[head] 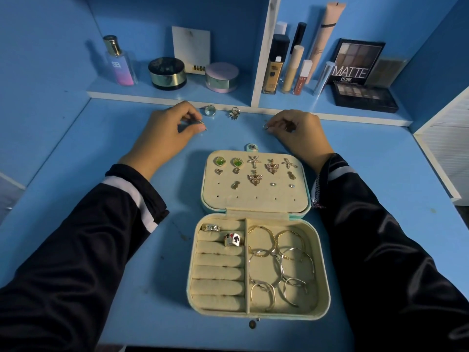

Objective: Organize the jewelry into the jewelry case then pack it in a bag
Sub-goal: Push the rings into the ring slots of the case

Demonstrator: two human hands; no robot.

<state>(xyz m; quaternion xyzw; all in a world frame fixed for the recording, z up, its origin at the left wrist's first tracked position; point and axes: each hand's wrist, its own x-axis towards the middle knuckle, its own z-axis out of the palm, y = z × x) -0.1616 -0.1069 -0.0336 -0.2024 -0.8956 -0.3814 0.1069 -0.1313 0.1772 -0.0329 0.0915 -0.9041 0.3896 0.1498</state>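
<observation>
Case (pixel 322 288) lies open on table (pixel 165 288), centre, lid half flat toward the shelf (pixel 165 94). Lid panel: earrings (pixel 254 177) pinned in rows across the upper part; lowest row shows only holes. Base, left compartment: band ring (pixel 211 227) in the top roll slot, card ring (pixel 233 239) in the next slot down. Base, right compartment: bangles (pixel 279 262), gold and silver, overlapping. Left hand (pixel 170 130) is on the table beyond the case, left of centre; fingers curled, thumb and forefinger clamped on a small piece (pixel 203 123), type too small to tell. Right hand (pixel 298 132) is beyond the case, right of centre; fingers curled, tips clamped on a small hoop (pixel 265 127) at the table surface. Between the hands, near the shelf edge: silver ring (pixel 210 110) and cluster ring (pixel 234 113), side by side, not touching, loose on the table. Shelf carries cosmetics (pixel 167 73). Both sleeves dark.
</observation>
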